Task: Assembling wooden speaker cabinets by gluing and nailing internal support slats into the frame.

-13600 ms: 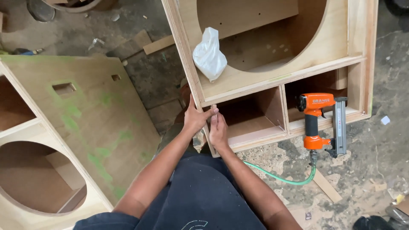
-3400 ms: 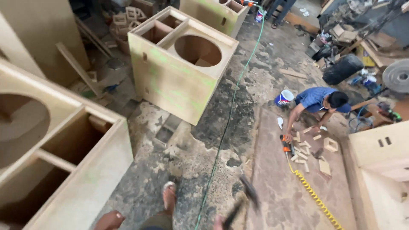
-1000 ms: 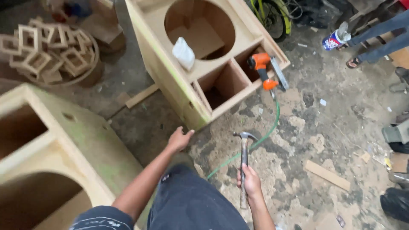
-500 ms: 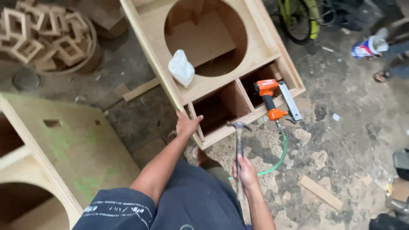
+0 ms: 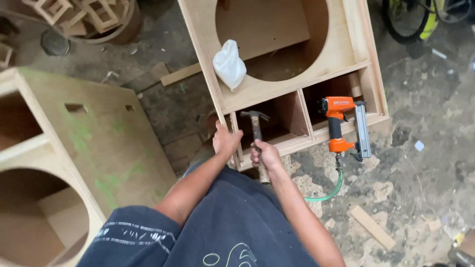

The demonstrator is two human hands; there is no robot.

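A plywood speaker cabinet point(image 5: 208, 64) with a big round cutout lies face up on the floor in front of me. My left hand point(image 5: 225, 140) presses on a thin wooden strip at the cabinet's near left corner. My right hand point(image 5: 264, 154) grips a hammer point(image 5: 256, 124) by its handle, the metal head held over the left lower compartment. An orange nail gun point(image 5: 341, 127) rests on the cabinet's near right rim, with a green air hose point(image 5: 331, 190) trailing onto the floor. A white plastic bag point(image 5: 229, 64) sits on the cabinet's front panel.
A second cabinet point(image 5: 74, 148) with green smears lies at the left. Wooden frame pieces are piled in a round tub point(image 5: 94, 15) at the top left. Loose wood scraps point(image 5: 372, 227) lie on the rough concrete floor; a wheel point(image 5: 410, 22) shows at the top right.
I have come closer to the cabinet. My left hand has settled on the corner strip, and my right hand has brought the hammer up over the cabinet's left compartment.
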